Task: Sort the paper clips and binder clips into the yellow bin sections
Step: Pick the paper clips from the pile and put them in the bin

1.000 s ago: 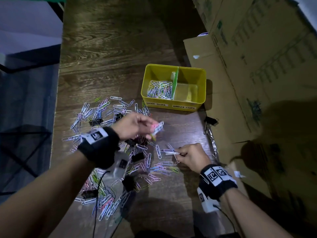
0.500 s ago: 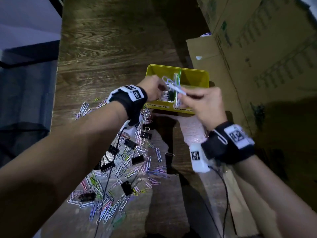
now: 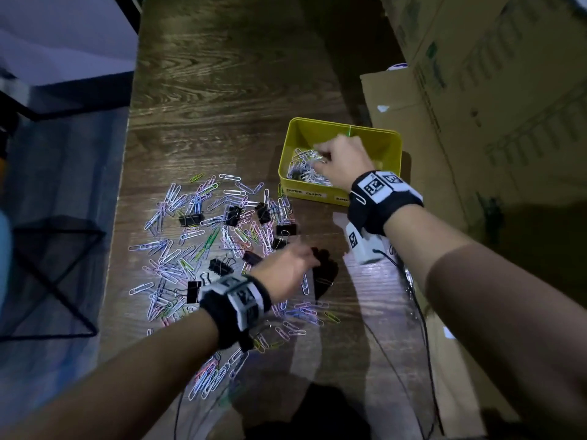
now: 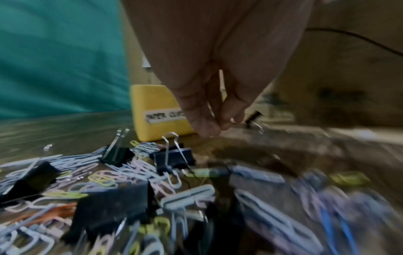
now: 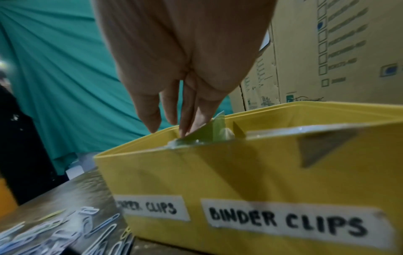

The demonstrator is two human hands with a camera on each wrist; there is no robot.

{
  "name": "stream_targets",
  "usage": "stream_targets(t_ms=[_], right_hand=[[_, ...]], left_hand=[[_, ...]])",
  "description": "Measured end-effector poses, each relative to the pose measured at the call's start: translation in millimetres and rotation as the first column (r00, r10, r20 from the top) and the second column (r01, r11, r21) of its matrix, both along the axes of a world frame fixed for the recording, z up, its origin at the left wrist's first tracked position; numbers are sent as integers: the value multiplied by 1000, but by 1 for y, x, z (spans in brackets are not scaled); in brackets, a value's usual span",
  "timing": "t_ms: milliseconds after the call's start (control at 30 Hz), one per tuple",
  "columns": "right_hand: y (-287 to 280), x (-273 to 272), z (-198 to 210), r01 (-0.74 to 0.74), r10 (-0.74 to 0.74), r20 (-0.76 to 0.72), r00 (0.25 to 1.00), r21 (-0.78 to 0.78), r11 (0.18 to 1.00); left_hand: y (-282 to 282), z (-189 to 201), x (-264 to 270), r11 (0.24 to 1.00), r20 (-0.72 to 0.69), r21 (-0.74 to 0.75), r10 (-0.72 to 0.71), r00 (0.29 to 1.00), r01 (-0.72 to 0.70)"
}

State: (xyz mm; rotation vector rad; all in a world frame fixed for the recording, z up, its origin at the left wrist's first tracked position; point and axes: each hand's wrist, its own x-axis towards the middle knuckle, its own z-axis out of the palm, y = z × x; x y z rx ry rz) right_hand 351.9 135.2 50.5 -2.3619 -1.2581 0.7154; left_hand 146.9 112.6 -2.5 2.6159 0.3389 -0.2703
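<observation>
Right hand (image 3: 341, 161), fingers extended and empty, over yellow bin (image 3: 386, 144) section one of two. Left hand (image 3: 286, 273), relaxed, empty, above paper clips (image 3: 178, 255); eight binder clips (image 3: 190, 219) visible.

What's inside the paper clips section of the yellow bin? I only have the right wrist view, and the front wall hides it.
Observer: A heap of paper clips, with the right hand above it.
Operator: And the binder clips section?
Observer: The visible part of the binder clips section looks bare; black binder clips lie on the table.
Operator: Where's the left hand?
Observer: The left hand is low over the loose pile, its fingers holding nothing visible.
</observation>
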Motion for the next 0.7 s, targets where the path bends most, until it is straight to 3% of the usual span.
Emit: stream_targets(t_ms=[100, 167, 233, 333, 400, 500, 700], right_hand=[[-25, -17, 7, -116, 112, 32, 993, 176, 978], [-49, -31, 6, -131, 128, 28, 991, 293, 947], [-79, -47, -3, -126, 134, -1, 991, 329, 936], [-127, -70, -30, -118, 141, -93, 986, 219, 968], [-156, -85, -51, -174, 176, -130, 976, 29, 984], [-187, -110, -72, -297, 270, -136, 953, -247, 922], [-198, -140, -80, -360, 346, -100, 933, -245, 900]], left_hand=[[-27, -16, -10, 983, -240, 163, -42, 970, 83], [-45, -20, -17, 981, -291, 170, -46, 956, 99], [-61, -26, -28, 989, -256, 102, -80, 964, 109], [-63, -31, -44, 998, -128, 40, -34, 991, 40], [-52, -30, -55, 998, -40, 20, 59, 997, -59], [-34, -32, -73, 990, -125, 74, 128, 984, -120], [-13, -30, -77, 966, -226, 207, 200, 953, -153]])
